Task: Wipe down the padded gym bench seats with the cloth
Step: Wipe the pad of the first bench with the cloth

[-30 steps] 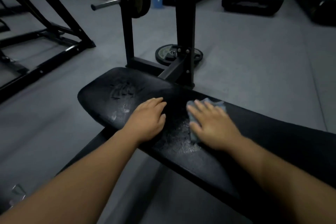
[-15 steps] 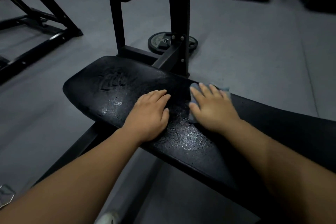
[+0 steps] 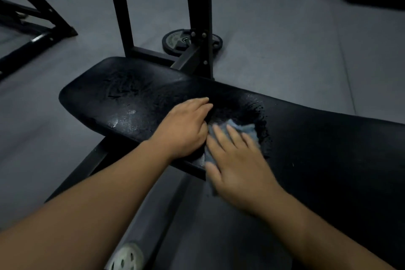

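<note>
cloth [image 3: 243, 130] blue-grey, crumpled, flattened under right hand [image 3: 238, 166] on wet bench [image 3: 131, 103].

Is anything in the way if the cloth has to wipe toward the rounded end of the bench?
Yes: the left hand rests flat on the bench pad directly beside the cloth, between it and that end. The right hand presses the cloth.
</note>
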